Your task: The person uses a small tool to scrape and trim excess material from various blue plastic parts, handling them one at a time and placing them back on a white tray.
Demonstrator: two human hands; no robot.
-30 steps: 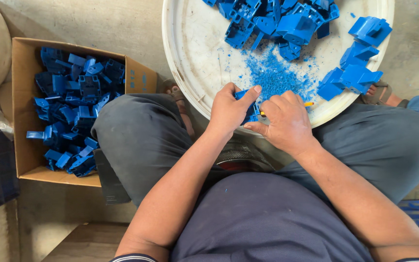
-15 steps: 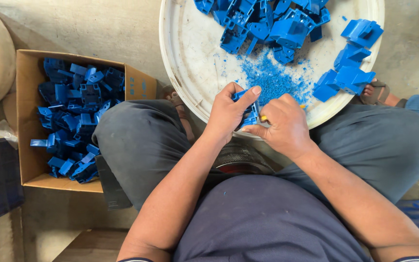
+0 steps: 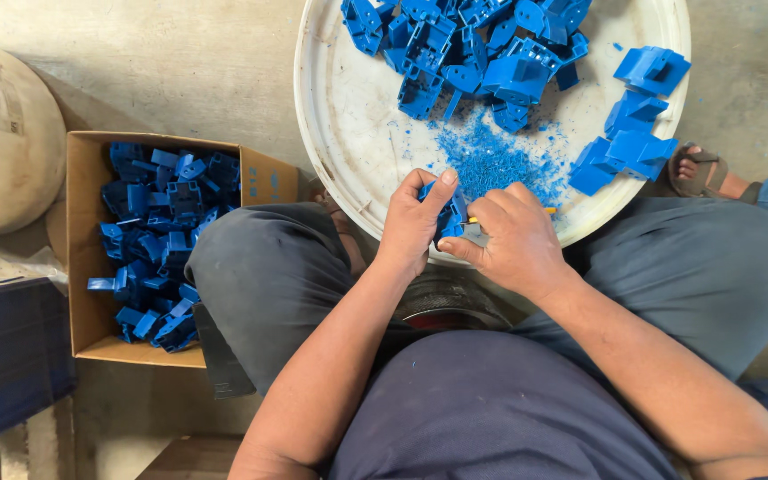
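My left hand (image 3: 412, 227) grips a small blue plastic part (image 3: 451, 216) over the near rim of a round white tray (image 3: 348, 116). My right hand (image 3: 508, 238) is closed around a thin yellow-handled tool (image 3: 548, 211) pressed against that part. A heap of blue plastic parts (image 3: 468, 44) lies at the tray's far side. A few more blue parts (image 3: 633, 116) sit at the tray's right. Blue shavings (image 3: 491, 160) are scattered just beyond my hands.
An open cardboard box (image 3: 91, 311) at my left holds several blue plastic parts (image 3: 157, 240). A tan sack (image 3: 2, 142) sits beyond it and a dark blue crate (image 3: 6, 356) lies near left. Another person's sandalled foot (image 3: 704, 173) shows at the right.
Both hands stay together on the blue part with only slight finger shifts. The view has drifted a little, so the tray and box sit lower in the frame.
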